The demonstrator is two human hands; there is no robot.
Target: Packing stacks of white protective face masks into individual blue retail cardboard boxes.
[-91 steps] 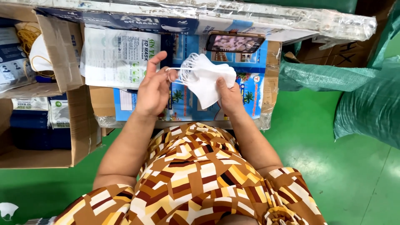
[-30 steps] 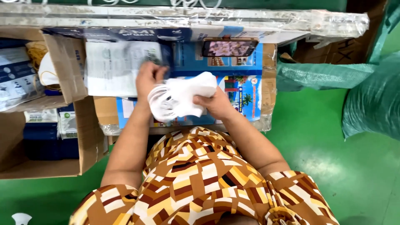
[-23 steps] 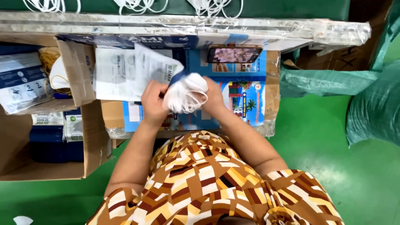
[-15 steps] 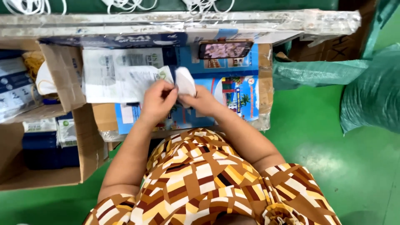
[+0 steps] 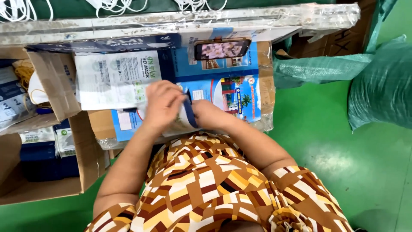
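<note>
My left hand [image 5: 162,103] and my right hand [image 5: 205,115] meet over a small work surface [image 5: 253,77] covered in blue printed paper. Between them I hold a flat white-and-blue packet [image 5: 187,115] with a dark blue edge. The white masks seen earlier are hidden, apparently inside the packet or under my hands. A stack of white printed packets [image 5: 113,77] lies just left of my left hand. My arms reach forward over my brown patterned dress [image 5: 201,180].
A phone [image 5: 222,49] with a lit screen lies at the back of the surface. An open cardboard box [image 5: 51,146] with blue and white packs stands at the left. Green sacks [image 5: 377,86] lie at the right on the green floor [image 5: 326,141]. Loose white ear loops [image 5: 111,5] lie beyond a plastic-wrapped ledge.
The bunch of white masks that I held up has been pressed down and folded together; it now sits out of sight at the packet between my hands.
</note>
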